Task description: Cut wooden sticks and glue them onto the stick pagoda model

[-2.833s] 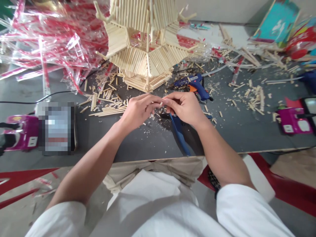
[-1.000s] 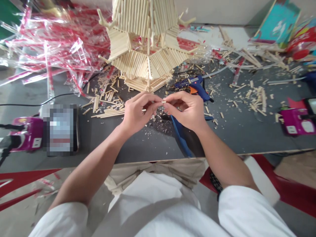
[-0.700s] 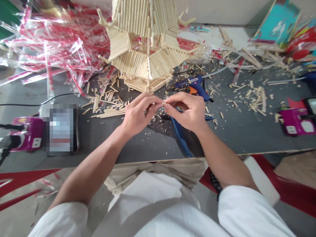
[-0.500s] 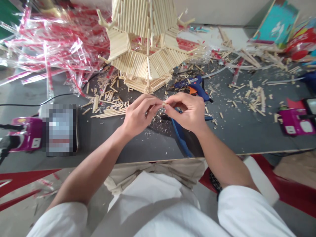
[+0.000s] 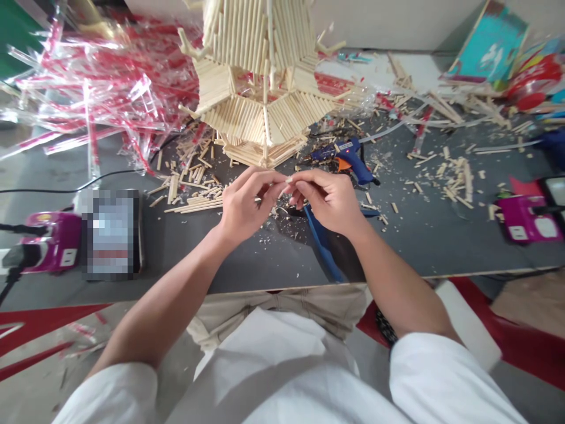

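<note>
Fingertips of my left hand (image 5: pixel 247 203) and my right hand (image 5: pixel 329 200) meet over the table, both pinched on a small pale piece of wooden stick (image 5: pixel 289 180). Fingers cover most of that piece. Just beyond them stands a tiered model building (image 5: pixel 265 118) made of pale round sticks. Beneath my right hand lies a blue-handled tool (image 5: pixel 322 247), its head partly hidden by the hand. A blue glue gun (image 5: pixel 353 160) with an orange trigger rests behind my right hand. Longer sticks (image 5: pixel 194 204) lie to the left of my left hand.
Red and clear plastic wrappers (image 5: pixel 110 88) heap at the back left. A phone-like device (image 5: pixel 112 232) and a purple power socket block (image 5: pixel 53 241) sit at left. Another purple block (image 5: pixel 527 218) is at right. Cut stick pieces (image 5: pixel 461 182) and shavings litter the dark tabletop (image 5: pixel 419 241).
My pinched fingertips have shifted slightly left and upward, and my right fingers have changed their hold on the small piece. The whole view has moved a little.
</note>
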`<move>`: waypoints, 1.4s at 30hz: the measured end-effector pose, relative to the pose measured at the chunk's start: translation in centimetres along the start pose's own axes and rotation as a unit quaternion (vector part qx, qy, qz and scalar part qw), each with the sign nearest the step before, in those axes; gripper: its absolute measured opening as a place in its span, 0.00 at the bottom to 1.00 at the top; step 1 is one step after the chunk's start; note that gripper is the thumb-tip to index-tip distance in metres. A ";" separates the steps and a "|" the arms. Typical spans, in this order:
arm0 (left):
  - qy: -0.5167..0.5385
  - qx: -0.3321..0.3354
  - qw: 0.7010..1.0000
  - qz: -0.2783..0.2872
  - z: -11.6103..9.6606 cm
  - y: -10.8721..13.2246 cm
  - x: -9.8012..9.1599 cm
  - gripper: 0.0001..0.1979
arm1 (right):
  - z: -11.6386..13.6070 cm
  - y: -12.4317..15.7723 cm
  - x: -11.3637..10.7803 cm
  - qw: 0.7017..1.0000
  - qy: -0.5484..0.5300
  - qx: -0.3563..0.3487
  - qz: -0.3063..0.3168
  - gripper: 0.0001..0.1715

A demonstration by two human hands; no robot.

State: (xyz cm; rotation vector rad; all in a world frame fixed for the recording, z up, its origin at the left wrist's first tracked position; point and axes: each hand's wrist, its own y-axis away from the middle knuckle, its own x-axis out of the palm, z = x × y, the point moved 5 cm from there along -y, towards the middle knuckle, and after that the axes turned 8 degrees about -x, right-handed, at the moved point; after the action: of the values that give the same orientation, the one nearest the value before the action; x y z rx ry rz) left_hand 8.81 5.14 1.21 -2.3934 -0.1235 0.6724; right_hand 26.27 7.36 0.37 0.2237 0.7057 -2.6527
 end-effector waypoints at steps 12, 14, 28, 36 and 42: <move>0.205 -0.229 0.947 0.097 2.0 0.3 1.6 0.09 | -1.3 0.0 -1.7 0.994 0.012 0.052 -0.096 0.08; 0.240 -0.253 0.930 0.113 2.4 0.5 1.8 0.11 | -1.3 -0.2 -2.0 0.995 0.027 0.044 -0.091 0.11; 0.098 -0.230 0.952 0.178 1.9 0.3 1.5 0.25 | -1.4 -0.6 -5.5 0.992 0.052 0.055 -0.098 0.13; 0.094 -0.219 0.955 0.177 2.2 0.5 1.3 0.25 | -1.4 -0.6 -11.2 0.963 0.114 0.072 -0.232 0.17; 0.094 -0.212 0.953 0.196 1.4 0.5 1.3 0.25 | -2.0 -1.1 -14.7 0.950 0.219 0.094 -0.200 0.31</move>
State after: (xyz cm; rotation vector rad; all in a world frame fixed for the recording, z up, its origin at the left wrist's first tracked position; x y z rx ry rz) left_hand 9.24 5.84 -0.60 -2.9220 0.3299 0.6349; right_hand 39.37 14.02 2.83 0.8243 0.6841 -3.0985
